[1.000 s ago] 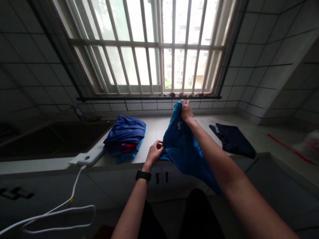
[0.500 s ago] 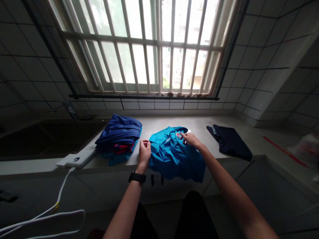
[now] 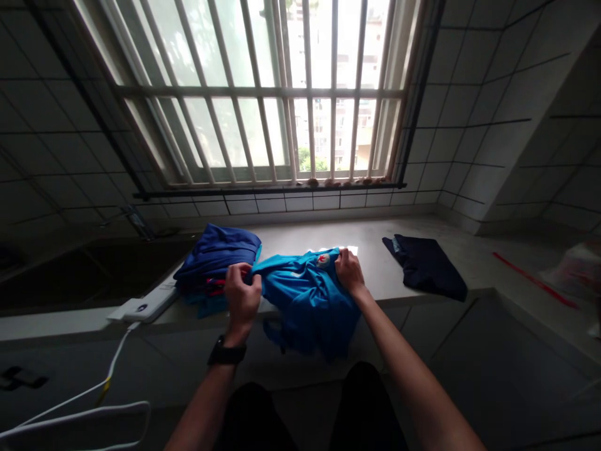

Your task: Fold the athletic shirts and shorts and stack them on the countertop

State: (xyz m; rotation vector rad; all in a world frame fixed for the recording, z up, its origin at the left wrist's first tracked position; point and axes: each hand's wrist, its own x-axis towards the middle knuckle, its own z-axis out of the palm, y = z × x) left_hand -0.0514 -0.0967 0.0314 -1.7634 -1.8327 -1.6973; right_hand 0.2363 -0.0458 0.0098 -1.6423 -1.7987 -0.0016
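A bright blue garment (image 3: 310, 294), which looks like a shirt with a red and white emblem, is stretched between my hands. Its lower part hangs over the counter's front edge in loose folds. My left hand (image 3: 242, 293), with a black band on the wrist, pinches its left edge beside the stack. My right hand (image 3: 349, 270) grips the right edge close to the emblem. Left of the garment sits a stack of folded clothes (image 3: 220, 254), dark blue on top with red and teal layers below. A folded dark navy garment (image 3: 429, 266) lies to the right.
A white power strip (image 3: 150, 305) with a cable sits at the counter's front left, beside the dark sink (image 3: 94, 269). A red strip (image 3: 535, 280) and a clear plastic bag (image 3: 575, 272) are far right. A barred window (image 3: 263, 94) rises behind the counter (image 3: 300, 235).
My left hand has moved left, pulling the garment's edge toward the stack. My right hand has gone from touching near the emblem to gripping the right edge, and the fabric is drawn wider.
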